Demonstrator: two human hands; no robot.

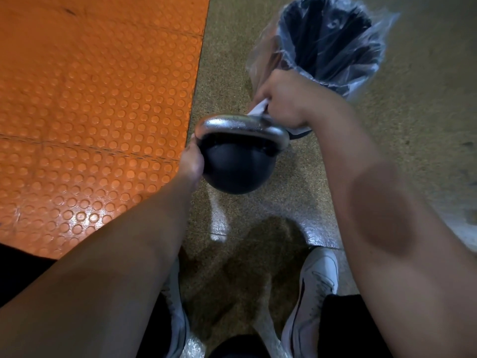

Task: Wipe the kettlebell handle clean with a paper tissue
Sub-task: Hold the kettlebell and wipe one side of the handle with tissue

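A black kettlebell [236, 169] with a shiny silver handle [240, 127] hangs in mid-air above the speckled floor, tilted so the handle faces away from me. My left hand [192, 160] grips its left side, fingers mostly hidden behind the ball. My right hand [282, 99] is closed around the right end of the handle with a white paper tissue [258, 109] pressed between palm and metal; a corner of tissue sticks out at the left of the fist.
A black waste bin [333, 42] lined with a clear plastic bag stands just beyond my right hand. An orange studded mat [98, 99] covers the floor at left. My white shoes [312, 293] are below, with a second dark kettlebell [237, 346] between them.
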